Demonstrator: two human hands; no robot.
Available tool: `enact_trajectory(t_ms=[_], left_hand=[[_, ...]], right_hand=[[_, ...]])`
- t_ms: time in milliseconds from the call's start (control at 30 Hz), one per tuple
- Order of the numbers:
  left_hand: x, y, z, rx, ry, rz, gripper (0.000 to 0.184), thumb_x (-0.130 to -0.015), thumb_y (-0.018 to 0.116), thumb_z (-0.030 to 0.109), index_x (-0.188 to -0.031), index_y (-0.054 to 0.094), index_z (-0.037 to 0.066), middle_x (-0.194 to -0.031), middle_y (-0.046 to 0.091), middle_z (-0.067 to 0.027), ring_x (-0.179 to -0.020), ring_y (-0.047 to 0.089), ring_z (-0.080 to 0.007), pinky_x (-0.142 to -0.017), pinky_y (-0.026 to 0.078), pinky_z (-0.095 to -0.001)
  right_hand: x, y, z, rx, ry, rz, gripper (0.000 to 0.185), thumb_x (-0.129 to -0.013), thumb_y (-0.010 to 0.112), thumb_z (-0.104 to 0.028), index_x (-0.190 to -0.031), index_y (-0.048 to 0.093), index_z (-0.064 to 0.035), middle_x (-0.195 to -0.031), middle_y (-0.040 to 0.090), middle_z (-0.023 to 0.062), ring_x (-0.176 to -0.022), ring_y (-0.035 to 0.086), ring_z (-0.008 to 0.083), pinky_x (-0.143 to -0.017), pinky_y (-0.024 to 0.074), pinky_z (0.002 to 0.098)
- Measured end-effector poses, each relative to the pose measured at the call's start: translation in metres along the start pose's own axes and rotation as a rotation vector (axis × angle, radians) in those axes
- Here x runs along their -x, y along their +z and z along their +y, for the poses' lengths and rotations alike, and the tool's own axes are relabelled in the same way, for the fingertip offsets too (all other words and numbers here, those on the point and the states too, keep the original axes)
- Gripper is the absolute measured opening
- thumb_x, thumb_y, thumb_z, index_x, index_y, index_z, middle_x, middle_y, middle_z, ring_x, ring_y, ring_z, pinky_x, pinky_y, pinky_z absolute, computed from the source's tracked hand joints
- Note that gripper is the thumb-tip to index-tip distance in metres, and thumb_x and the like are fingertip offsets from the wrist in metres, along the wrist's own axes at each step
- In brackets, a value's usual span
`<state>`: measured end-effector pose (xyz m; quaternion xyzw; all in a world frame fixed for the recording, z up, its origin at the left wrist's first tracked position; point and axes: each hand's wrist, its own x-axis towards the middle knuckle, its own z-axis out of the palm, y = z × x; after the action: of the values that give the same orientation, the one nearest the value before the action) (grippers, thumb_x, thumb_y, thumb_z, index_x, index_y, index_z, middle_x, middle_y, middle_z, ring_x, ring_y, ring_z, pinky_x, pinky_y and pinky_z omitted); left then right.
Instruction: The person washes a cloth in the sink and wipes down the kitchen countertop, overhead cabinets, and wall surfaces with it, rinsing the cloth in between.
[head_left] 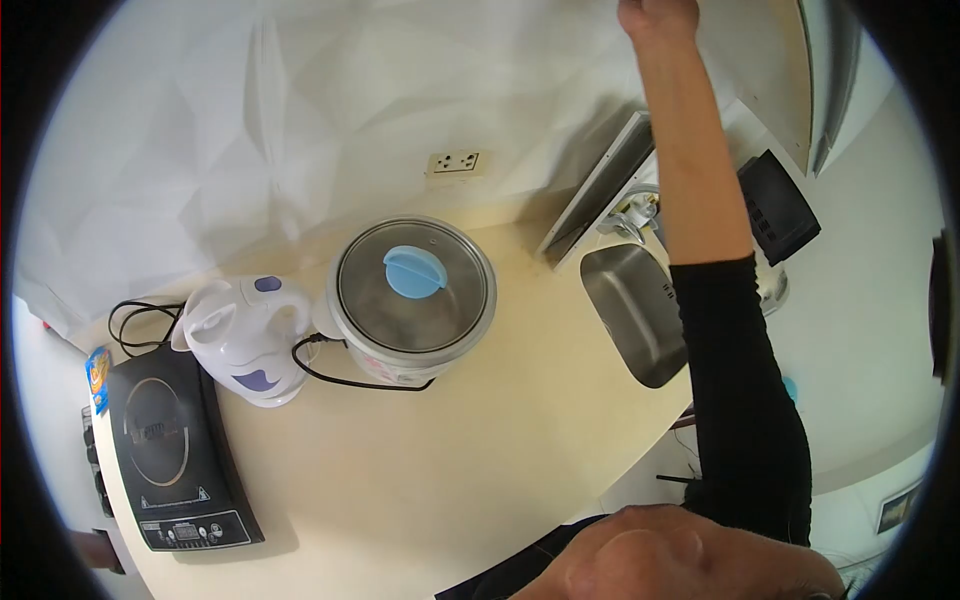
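My right hand point(660, 14) reaches up to the top edge of the view, where it is cut off. Its fingers are hidden, so neither their pose nor anything they hold can be made out. The bare forearm and black sleeve cross in front of the sink point(632, 320) and the things behind it. My left hand is out of view. A rice cooker point(415, 300) with a glass lid and light blue knob stands on the counter point(430, 470), its black cord point(365, 386) lying in front. Beside it is a white and purple electric kettle point(245, 335).
A black induction cooker point(175, 450) lies at the counter's left end, near a small blue packet point(98, 378). A wall socket point(456, 163) is above the rice cooker. A tilted panel point(600, 190) leans by the sink, and a black box-like object point(778, 208) is right of my forearm.
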<state>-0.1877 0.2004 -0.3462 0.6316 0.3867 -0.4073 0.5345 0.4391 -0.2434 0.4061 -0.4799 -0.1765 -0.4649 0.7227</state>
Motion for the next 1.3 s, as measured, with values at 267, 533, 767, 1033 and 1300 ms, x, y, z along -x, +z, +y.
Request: enact_trajectory(t_ms=[267,533,767,1033,1300], left_hand=[[-0.001,0.005,0.006,0.017,0.024,0.003,0.036,-0.088,0.058,0.025,-0.114,0.058,0.000,-0.112,0.060,-0.0136,-0.097,0.057,-0.0233,-0.079,0.042,-0.0353],[0.004,0.006,0.005,0.004,0.031,-0.016,0.036,-0.087,0.059,0.024,-0.114,0.059,-0.001,-0.115,0.060,-0.0141,-0.102,0.056,-0.0241,-0.084,0.041,-0.0366],[0.007,0.007,0.006,0.018,0.075,-0.038,0.037,-0.087,0.060,0.024,-0.114,0.059,-0.001,-0.117,0.059,-0.0145,-0.105,0.056,-0.0248,-0.088,0.041,-0.0377],[0.124,-0.017,0.096,0.059,0.290,-0.384,0.037,-0.086,0.061,0.023,-0.114,0.059,-0.002,-0.120,0.059,-0.0151,-0.109,0.055,-0.0256,-0.092,0.040,-0.0389],[0.307,-0.005,0.418,-0.143,0.942,-0.995,0.046,-0.081,0.068,0.019,-0.121,0.055,0.001,-0.130,0.052,-0.0155,-0.126,0.043,-0.0274,-0.101,0.036,-0.0387]], right_hand=[[0.052,0.003,-0.046,-0.109,-0.328,-0.420,0.025,-0.097,0.044,-0.012,-0.116,0.054,0.0003,-0.113,0.056,0.0093,-0.105,0.054,0.0190,-0.096,0.0428,0.0312],[0.008,0.005,-0.011,-0.111,0.043,0.150,0.024,-0.093,0.051,-0.009,-0.114,0.052,0.0031,-0.115,0.056,0.0132,-0.106,0.055,0.0238,-0.101,0.0414,0.0335],[0.069,0.002,-0.054,-0.109,-0.433,-0.533,0.033,-0.097,0.044,-0.017,-0.122,0.049,0.0035,-0.122,0.054,0.0134,-0.114,0.051,0.0245,-0.100,0.0408,0.0341],[-0.001,-0.011,-0.012,-0.002,0.052,0.105,0.034,-0.091,0.056,-0.010,-0.120,0.048,0.0055,-0.120,0.055,0.0142,-0.108,0.053,0.0247,-0.099,0.0407,0.0335],[0.216,-0.032,-0.080,0.739,0.199,-0.703,0.036,-0.072,0.078,-0.015,-0.097,0.053,-0.0083,-0.094,0.057,-0.0010,-0.088,0.055,0.0121,-0.080,0.0462,0.0276]])
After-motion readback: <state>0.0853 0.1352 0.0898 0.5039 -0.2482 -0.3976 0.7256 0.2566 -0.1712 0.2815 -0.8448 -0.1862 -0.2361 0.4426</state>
